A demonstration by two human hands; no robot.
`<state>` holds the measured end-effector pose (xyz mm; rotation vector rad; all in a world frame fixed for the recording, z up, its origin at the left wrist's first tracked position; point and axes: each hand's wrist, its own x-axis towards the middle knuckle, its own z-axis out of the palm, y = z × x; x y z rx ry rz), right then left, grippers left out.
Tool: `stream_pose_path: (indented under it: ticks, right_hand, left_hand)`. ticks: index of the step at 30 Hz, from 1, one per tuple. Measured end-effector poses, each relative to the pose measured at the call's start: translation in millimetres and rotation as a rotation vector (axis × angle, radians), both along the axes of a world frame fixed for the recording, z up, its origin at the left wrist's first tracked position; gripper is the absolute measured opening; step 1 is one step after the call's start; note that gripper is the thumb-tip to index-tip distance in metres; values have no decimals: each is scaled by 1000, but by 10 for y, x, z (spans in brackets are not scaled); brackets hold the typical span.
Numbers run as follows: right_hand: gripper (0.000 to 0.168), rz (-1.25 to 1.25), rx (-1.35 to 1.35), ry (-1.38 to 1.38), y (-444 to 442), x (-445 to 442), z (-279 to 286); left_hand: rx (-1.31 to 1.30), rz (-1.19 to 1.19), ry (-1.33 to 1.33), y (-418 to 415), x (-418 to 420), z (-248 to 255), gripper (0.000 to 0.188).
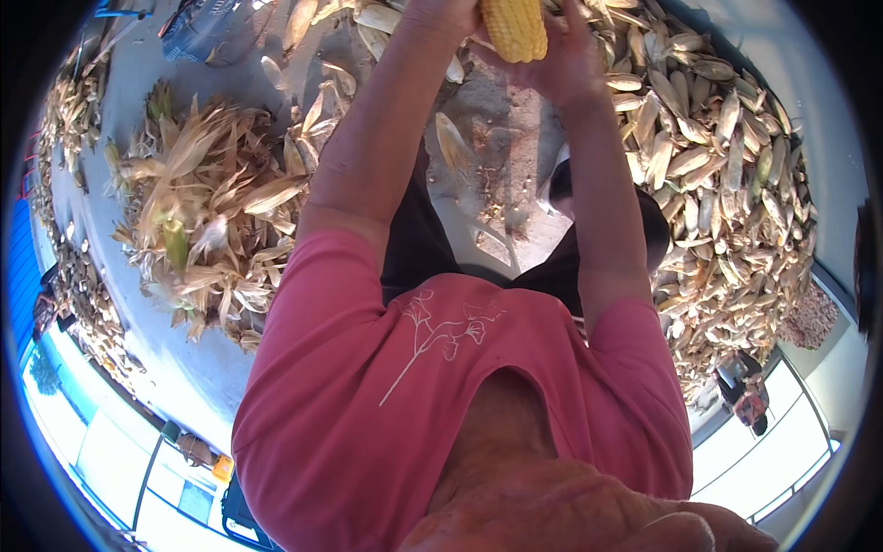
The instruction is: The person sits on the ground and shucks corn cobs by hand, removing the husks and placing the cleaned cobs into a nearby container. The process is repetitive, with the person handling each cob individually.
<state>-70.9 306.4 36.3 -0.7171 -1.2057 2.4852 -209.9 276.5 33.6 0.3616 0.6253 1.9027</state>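
Note:
At the top edge of the head view, a bare yellow ear of corn (514, 31) points down, its upper end cut off by the frame. My left hand (452, 15) is closed around it from the left, partly out of the frame. My right hand (562, 65), somewhat blurred, lies at the right and just behind the cob, with fingers spread; whether it grips the cob cannot be told. Below the hands, a loose husk (452, 145) lies on the ground between my legs.
A heap of dry husks (207, 214) stands at the left. At the right spreads a large pile of ears in their husks (717, 159). More corn lies along the far left. A person (750, 400) is at the lower right, and another person (47, 303) is at the far left.

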Motion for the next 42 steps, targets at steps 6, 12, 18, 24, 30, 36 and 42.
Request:
stream_pose_path:
  ticks: [6,12,18,24,30,36,42]
  right_hand:
    - [55,-267,298,-548,213,1312,292]
    - [70,-357,613,-1591,-203,5457,-409]
    - [62,-476,-352,-2183,-3562,7788,-28]
    - [27,-1037,-294,-1951,-3394,7780,-471]
    - [16,505,1791,-1637,225,6357,-1217]
    - [26,379,1513,-1172,1642,3107,-2123]
    - [20,442,688,-1410,1400,2237,-3679]
  left_hand:
    - [-397,-92,313,157,305,-190,44]
    - [-466,-114,215,210,8,-674,47]
    - [-501,-106,8,32,16,-755,40]
    - [-465,-139,-16,54,21,-741,31]
    - [-529,-173,24,75,246,-471,30]
    - [-491,-220,41,80,129,-466,30]
    - [-598,-227,85,67,124,-246,30]
